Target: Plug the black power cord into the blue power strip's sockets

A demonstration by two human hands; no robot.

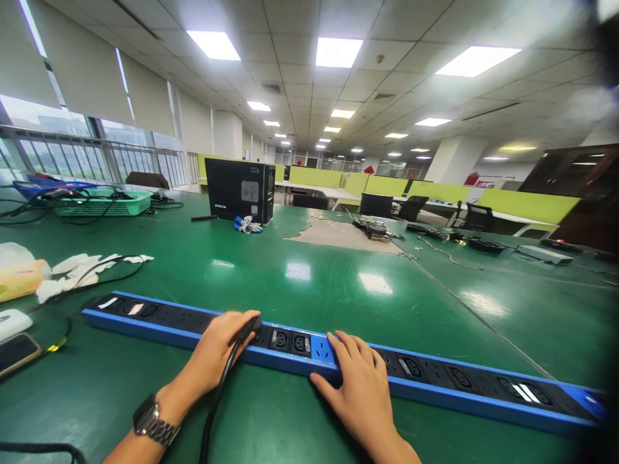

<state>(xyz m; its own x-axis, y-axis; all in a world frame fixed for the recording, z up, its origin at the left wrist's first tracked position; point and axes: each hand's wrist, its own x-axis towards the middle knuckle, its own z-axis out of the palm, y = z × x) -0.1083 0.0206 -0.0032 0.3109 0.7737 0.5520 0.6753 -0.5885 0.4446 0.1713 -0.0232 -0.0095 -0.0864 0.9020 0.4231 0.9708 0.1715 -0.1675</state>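
A long blue power strip [290, 365] with black sockets lies across the green table in front of me. My left hand [224, 341], with a watch on the wrist, is closed around a black plug [250, 325] at the sockets left of the middle. Whether the plug is fully seated is hidden by my fingers. Its black cable [216, 407] runs down toward the bottom edge. My right hand [360, 383] rests on the strip beside the blue socket [322, 348], fingers stretched over the top and thumb at the near side.
A black computer case [236, 190] stands at the back, with a glove [248, 224] before it. Far left is a green basket [109, 203] with cables. White tissues [82, 267] and a phone [18, 354] lie nearer. Metal parts [374, 229] sit at back right.
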